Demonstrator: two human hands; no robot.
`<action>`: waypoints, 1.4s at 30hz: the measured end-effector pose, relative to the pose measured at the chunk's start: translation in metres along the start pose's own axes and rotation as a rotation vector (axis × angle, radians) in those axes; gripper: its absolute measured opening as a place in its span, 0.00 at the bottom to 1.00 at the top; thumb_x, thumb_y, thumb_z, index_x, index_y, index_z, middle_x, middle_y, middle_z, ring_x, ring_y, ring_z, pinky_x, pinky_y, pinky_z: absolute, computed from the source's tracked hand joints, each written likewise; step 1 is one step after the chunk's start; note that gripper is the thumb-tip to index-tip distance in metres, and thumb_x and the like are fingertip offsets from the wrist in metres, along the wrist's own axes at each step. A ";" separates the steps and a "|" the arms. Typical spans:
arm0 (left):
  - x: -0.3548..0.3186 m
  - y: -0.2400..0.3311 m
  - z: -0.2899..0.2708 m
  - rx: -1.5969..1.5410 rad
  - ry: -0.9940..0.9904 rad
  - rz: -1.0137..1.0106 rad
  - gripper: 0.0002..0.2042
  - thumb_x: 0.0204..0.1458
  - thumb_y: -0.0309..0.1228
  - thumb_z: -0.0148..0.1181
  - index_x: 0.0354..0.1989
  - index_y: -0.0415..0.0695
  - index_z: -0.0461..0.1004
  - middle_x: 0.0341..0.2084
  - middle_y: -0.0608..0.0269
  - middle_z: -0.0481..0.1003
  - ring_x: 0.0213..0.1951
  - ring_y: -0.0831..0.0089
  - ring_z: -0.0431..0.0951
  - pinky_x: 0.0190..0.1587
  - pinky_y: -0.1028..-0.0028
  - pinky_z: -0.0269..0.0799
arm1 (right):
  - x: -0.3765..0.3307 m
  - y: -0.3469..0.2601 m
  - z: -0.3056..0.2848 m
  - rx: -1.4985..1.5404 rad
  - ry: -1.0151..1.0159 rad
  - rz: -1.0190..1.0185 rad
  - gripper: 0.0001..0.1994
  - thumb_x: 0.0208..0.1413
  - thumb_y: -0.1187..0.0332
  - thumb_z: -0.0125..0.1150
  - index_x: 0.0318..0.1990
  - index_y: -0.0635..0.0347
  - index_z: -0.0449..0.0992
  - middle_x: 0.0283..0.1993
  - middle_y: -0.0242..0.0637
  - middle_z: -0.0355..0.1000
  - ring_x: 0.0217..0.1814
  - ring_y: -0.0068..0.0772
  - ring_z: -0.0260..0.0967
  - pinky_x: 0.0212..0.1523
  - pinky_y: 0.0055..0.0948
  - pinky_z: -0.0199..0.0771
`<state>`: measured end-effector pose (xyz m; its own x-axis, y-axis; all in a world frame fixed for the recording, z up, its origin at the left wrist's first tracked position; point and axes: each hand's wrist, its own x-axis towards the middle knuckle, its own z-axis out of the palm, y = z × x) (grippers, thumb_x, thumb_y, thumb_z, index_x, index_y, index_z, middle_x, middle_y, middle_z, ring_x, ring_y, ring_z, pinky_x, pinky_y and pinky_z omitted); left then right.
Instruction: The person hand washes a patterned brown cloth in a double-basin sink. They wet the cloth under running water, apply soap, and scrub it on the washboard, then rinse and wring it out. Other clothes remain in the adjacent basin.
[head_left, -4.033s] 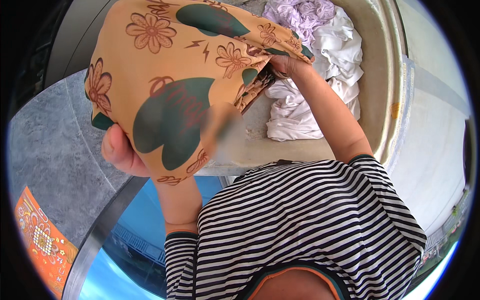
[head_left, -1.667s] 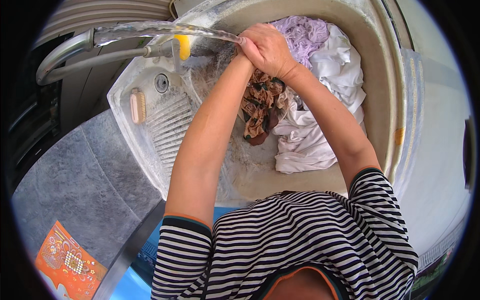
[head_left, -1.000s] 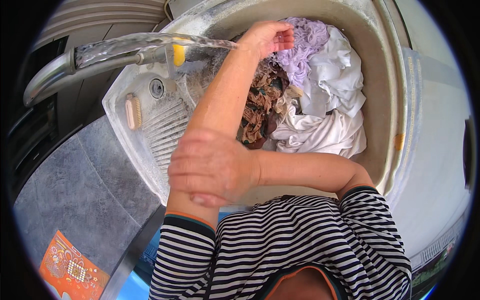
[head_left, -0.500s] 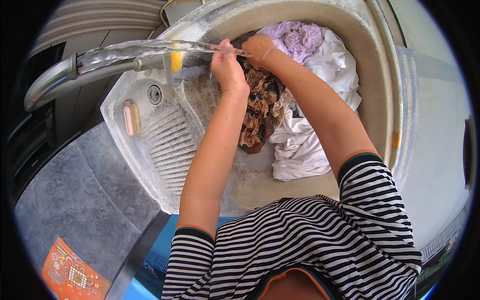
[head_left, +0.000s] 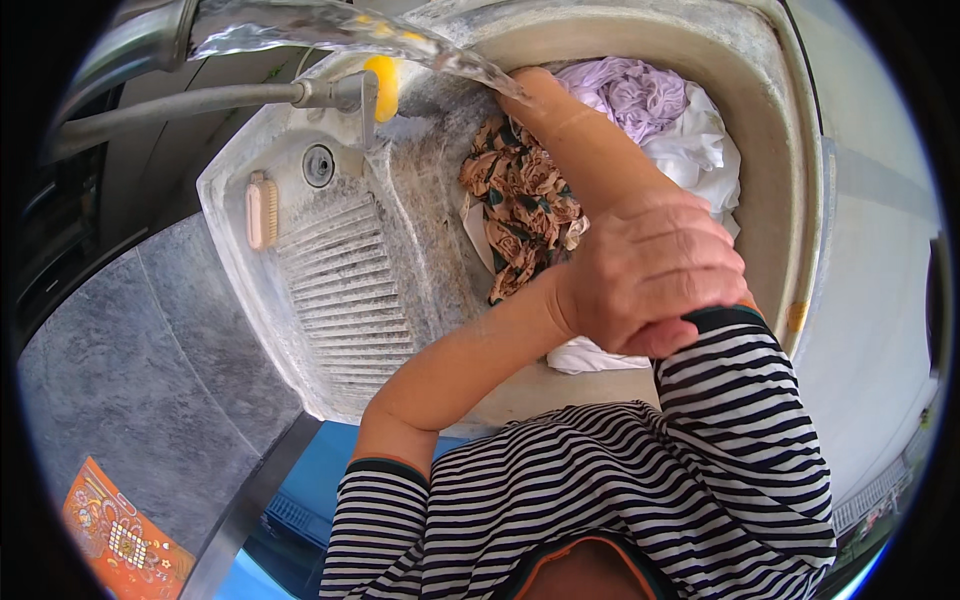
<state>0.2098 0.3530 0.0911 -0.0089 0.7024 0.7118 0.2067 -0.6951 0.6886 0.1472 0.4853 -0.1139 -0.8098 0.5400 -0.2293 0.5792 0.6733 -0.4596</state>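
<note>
My left hand (head_left: pixel 655 268) is wrapped round my bent right arm, close to the sleeve's end. At the sink's far side my right hand (head_left: pixel 535 88) is under the water stream (head_left: pixel 440 58) from the tap; its fingers are hidden. A brown and green flower-patterned cloth (head_left: pixel 525 195) lies bunched in the basin below my right forearm. To its right are a crumpled lilac cloth (head_left: pixel 630 95) and a white cloth (head_left: pixel 690 150). Another white cloth (head_left: pixel 595 357) shows partly under my left hand.
The stone sink (head_left: pixel 775 200) has a ribbed washboard (head_left: pixel 345 285) on its left, with a pink scrubbing brush (head_left: pixel 262 212) and a drain (head_left: pixel 318 165). The metal tap (head_left: pixel 140 50) and a grey pipe (head_left: pixel 200 100) reach in from upper left. An orange printed packet (head_left: pixel 125 530) lies on the grey counter (head_left: pixel 140 360).
My left hand has left the water stream and come back to grip my right arm. My right hand stays at the far side, now under the stream. The view has shifted slightly.
</note>
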 end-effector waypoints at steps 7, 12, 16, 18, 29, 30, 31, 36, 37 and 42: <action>-0.027 -0.102 -0.075 0.248 -0.239 -0.371 0.15 0.59 0.33 0.44 0.34 0.41 0.79 0.37 0.53 0.80 0.42 0.54 0.79 0.52 0.61 0.70 | -0.007 -0.001 0.005 -0.044 -0.022 0.003 0.10 0.55 0.66 0.64 0.42 0.58 0.83 0.39 0.42 0.80 0.45 0.40 0.79 0.44 0.37 0.79; 0.029 0.011 -0.007 0.024 -0.466 -0.200 0.11 0.48 0.38 0.61 0.34 0.45 0.76 0.24 0.62 0.72 0.29 0.61 0.75 0.34 0.63 0.69 | -0.001 -0.001 0.004 -0.071 -0.043 -0.004 0.10 0.55 0.66 0.63 0.42 0.58 0.83 0.40 0.42 0.80 0.46 0.39 0.79 0.44 0.37 0.79; 0.042 0.082 0.033 -0.224 -0.285 -0.137 0.20 0.49 0.41 0.61 0.46 0.42 0.72 0.26 0.62 0.69 0.29 0.62 0.73 0.35 0.64 0.68 | 0.002 -0.002 0.004 -0.099 -0.063 -0.009 0.10 0.56 0.66 0.62 0.43 0.58 0.83 0.41 0.42 0.80 0.46 0.39 0.79 0.45 0.37 0.79; 0.033 0.063 0.031 -0.207 -0.216 -0.061 0.20 0.51 0.44 0.60 0.46 0.43 0.73 0.26 0.62 0.70 0.29 0.62 0.74 0.35 0.64 0.69 | 0.003 -0.003 0.003 -0.108 -0.071 -0.018 0.11 0.56 0.65 0.62 0.43 0.58 0.83 0.41 0.42 0.80 0.47 0.39 0.79 0.45 0.37 0.79; -0.111 -0.126 -0.090 0.740 -0.080 -0.928 0.22 0.65 0.45 0.49 0.61 0.46 0.72 0.61 0.45 0.65 0.63 0.48 0.65 0.64 0.56 0.61 | -0.026 -0.013 -0.009 -0.295 -0.202 -0.005 0.11 0.58 0.65 0.60 0.45 0.58 0.82 0.44 0.43 0.80 0.48 0.37 0.78 0.47 0.36 0.79; -0.123 -0.112 -0.092 0.640 -0.036 -1.079 0.29 0.65 0.48 0.51 0.70 0.45 0.59 0.67 0.41 0.54 0.66 0.43 0.59 0.68 0.52 0.55 | -0.043 -0.016 -0.016 -0.279 -0.216 0.041 0.11 0.58 0.65 0.60 0.45 0.57 0.82 0.44 0.43 0.80 0.48 0.37 0.78 0.47 0.36 0.78; -0.139 -0.096 -0.087 0.712 -0.077 -1.147 0.32 0.63 0.49 0.54 0.70 0.43 0.58 0.68 0.41 0.53 0.69 0.43 0.54 0.70 0.50 0.51 | -0.064 -0.016 -0.019 -0.141 -0.149 0.136 0.19 0.53 0.63 0.64 0.51 0.61 0.78 0.51 0.47 0.76 0.58 0.43 0.72 0.56 0.40 0.74; -0.228 -0.019 -0.058 0.928 -0.790 -1.151 0.42 0.55 0.50 0.64 0.72 0.39 0.54 0.74 0.41 0.43 0.76 0.46 0.38 0.75 0.49 0.35 | -0.204 -0.026 0.056 0.002 0.213 -0.304 0.34 0.56 0.56 0.64 0.69 0.57 0.64 0.75 0.43 0.55 0.79 0.46 0.46 0.77 0.53 0.43; -0.227 -0.007 -0.059 0.896 -0.765 -1.182 0.40 0.55 0.47 0.65 0.72 0.41 0.55 0.72 0.42 0.47 0.74 0.46 0.43 0.74 0.49 0.38 | -0.208 -0.015 0.061 -0.062 0.140 -0.343 0.35 0.56 0.55 0.63 0.70 0.56 0.62 0.76 0.41 0.54 0.80 0.44 0.45 0.77 0.50 0.46; -0.206 0.025 -0.086 0.370 -0.068 -1.377 0.31 0.59 0.43 0.63 0.68 0.44 0.62 0.65 0.50 0.61 0.67 0.55 0.61 0.66 0.57 0.63 | -0.169 -0.003 0.055 -0.094 0.231 -0.095 0.27 0.57 0.58 0.64 0.63 0.57 0.69 0.72 0.38 0.59 0.74 0.45 0.56 0.66 0.37 0.67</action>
<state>0.1323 0.1778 -0.0264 -0.3649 0.7859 -0.4991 0.3112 0.6082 0.7302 0.2775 0.3641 -0.1214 -0.8247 0.5653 0.0177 0.5161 0.7650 -0.3852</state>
